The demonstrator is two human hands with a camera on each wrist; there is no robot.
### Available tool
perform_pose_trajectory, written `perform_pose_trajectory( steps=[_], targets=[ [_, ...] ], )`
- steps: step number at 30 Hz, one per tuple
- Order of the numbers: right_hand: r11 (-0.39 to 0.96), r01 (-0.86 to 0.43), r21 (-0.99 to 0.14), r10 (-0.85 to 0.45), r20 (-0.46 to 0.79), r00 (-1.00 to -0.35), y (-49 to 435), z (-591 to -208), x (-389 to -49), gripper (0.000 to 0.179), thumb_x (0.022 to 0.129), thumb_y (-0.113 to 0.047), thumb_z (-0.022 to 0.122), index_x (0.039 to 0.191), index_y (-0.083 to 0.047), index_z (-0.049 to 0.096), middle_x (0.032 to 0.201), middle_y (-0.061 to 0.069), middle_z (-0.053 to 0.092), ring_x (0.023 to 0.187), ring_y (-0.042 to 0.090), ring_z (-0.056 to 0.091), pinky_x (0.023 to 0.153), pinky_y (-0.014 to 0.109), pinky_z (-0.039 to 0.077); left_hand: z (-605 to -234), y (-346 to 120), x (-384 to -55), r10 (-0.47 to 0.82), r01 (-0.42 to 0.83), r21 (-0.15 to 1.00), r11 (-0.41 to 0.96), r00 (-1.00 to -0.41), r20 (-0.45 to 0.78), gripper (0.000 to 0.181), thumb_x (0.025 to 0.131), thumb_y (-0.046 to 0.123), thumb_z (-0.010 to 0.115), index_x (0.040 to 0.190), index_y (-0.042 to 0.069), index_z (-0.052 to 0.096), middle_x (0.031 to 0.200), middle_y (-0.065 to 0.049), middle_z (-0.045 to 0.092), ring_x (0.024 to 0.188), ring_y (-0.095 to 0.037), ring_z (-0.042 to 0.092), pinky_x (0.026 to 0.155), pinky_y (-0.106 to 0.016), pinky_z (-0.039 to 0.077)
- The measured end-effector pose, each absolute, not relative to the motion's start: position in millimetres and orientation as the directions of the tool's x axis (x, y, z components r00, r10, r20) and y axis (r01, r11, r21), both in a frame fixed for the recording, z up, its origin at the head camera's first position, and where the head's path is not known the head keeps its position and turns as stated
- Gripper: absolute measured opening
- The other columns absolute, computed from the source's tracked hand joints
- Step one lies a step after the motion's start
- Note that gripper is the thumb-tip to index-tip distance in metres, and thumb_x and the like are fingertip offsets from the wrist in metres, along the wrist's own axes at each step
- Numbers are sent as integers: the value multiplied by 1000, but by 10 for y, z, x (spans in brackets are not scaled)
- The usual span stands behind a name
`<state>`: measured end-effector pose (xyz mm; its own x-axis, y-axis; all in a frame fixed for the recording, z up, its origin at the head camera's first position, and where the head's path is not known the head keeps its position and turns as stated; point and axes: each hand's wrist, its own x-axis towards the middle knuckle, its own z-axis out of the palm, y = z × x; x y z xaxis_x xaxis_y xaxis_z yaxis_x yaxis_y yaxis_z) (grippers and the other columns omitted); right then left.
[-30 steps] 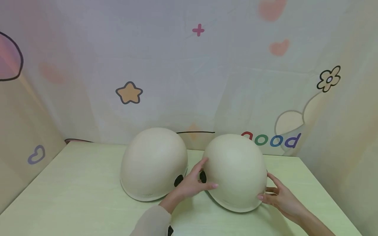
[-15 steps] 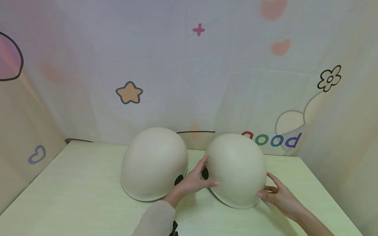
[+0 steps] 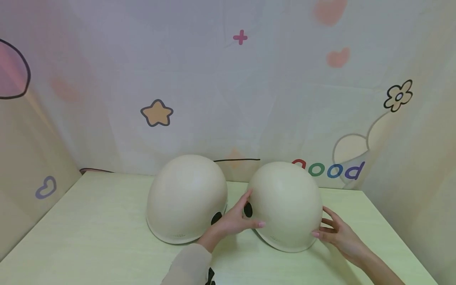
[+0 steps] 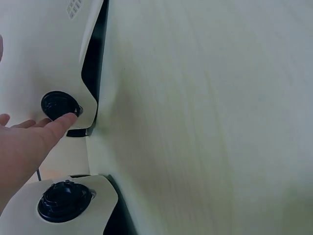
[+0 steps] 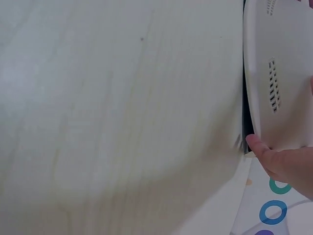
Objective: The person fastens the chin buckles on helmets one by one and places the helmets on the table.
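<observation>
Two cream, domed helmets sit side by side on the table, crowns up. My left hand [image 3: 233, 221] reaches past the left helmet [image 3: 187, 198] and touches the left side of the right helmet [image 3: 285, 206], thumb and forefinger spread around its black round side piece [image 3: 248, 209]. On the far side of that same helmet, my right hand [image 3: 340, 237] touches its right edge. In the right wrist view the thumb [image 5: 259, 147] lies at the rim, below a row of vent holes [image 5: 274, 88]. The left wrist view shows both helmets' black round pieces, one [image 4: 59, 104] beside my fingertips.
A pale wood-grained table [image 3: 89, 221] bears both helmets. Behind it hangs a printed cloth [image 3: 213, 87] with a star [image 3: 157, 113], hearts and coloured letters; more cloth stands at both sides.
Over the first half second the right helmet turned slightly and shifted a little right, its near rim moving back, with both hands on it. Since then it has hardly moved.
</observation>
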<state>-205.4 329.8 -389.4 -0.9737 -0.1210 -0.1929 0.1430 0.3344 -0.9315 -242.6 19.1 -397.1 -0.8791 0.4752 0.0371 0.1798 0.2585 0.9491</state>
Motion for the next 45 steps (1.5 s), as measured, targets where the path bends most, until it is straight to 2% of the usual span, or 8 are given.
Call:
perform_pose_trajectory(
  steps=[5, 9, 15, 20, 24, 29, 38, 45],
  targets=[
    [366, 72, -928, -139, -131, -982, 3302, -3821, -2036, 89, 84, -12, 65, 146, -8, 1, 141, 32, 13, 123, 47, 30, 93, 48, 40, -3951, 133, -2378, 493, 198, 947, 254, -869, 49, 92, 78, 34, 72, 147, 21, 13, 150, -2, 16, 135, -26, 20, 102, -51, 26],
    [379, 20, -925, -152, -83, -985, 3292, -3743, -2023, 85, 84, -11, 65, 146, -7, 6, 140, 30, 17, 122, 46, 31, 93, 48, 39, -3915, 56, -2311, 489, 179, 948, 264, -872, 29, 87, 78, 34, 72, 146, 24, 19, 149, -2, 21, 133, -28, 23, 99, -53, 28],
    [386, -4, -922, -155, -61, -986, 3276, -3613, -1998, 76, 85, -11, 63, 144, -4, 15, 139, 28, 22, 119, 43, 36, 89, 39, 44, -3816, -108, -2222, 487, 169, 959, 227, -873, 38, 81, 79, 30, 72, 144, 23, 24, 147, 1, 24, 133, -28, 24, 101, -49, 29],
    [396, -14, -918, -153, -51, -987, 3265, -3515, -1975, 74, 86, -13, 62, 144, -5, 16, 137, 25, 23, 117, 39, 37, 86, 32, 45, -3730, -307, -2193, 485, 215, 954, 207, -870, 91, 80, 80, 27, 71, 144, 18, 23, 146, -6, 27, 131, -28, 28, 101, -49, 29],
    [392, -56, -918, -174, -15, -985, 3254, -3449, -1951, 71, 87, -12, 61, 143, -4, 18, 134, 23, 26, 111, 27, 43, 83, 23, 45, -3648, -501, -2165, 477, 225, 941, 253, -875, 81, 79, 80, 31, 70, 144, 19, 25, 140, -9, 35, 124, -27, 39, 96, -46, 36],
    [367, -122, -922, -221, 40, -974, 3215, -3391, -1936, 69, 87, -10, 61, 143, -5, 20, 133, 22, 28, 103, 10, 48, 81, 19, 44, -3517, -756, -2112, 489, 208, 935, 289, -871, 42, 74, 80, 34, 70, 142, 20, 30, 137, -9, 40, 120, -25, 43, 92, -41, 40],
    [324, -164, -932, -327, 53, -943, 3028, -3296, -1959, 65, 88, -8, 58, 143, -6, 22, 131, 18, 36, 108, 12, 47, 84, 21, 45, -3323, -1266, -2076, 502, 278, 910, 307, -860, 93, 66, 84, 27, 66, 140, 10, 34, 130, -15, 46, 113, -27, 49, 91, -39, 43],
    [263, -229, -937, -399, 110, -910, 2801, -3298, -2005, 64, 86, -5, 60, 140, -2, 26, 130, 19, 39, 107, 15, 48, 85, 22, 45, -3319, -1698, -2109, 420, 312, 869, 385, -897, 136, 67, 84, 29, 66, 139, 13, 34, 132, -11, 44, 120, -29, 41, 94, -48, 37]
  ],
)
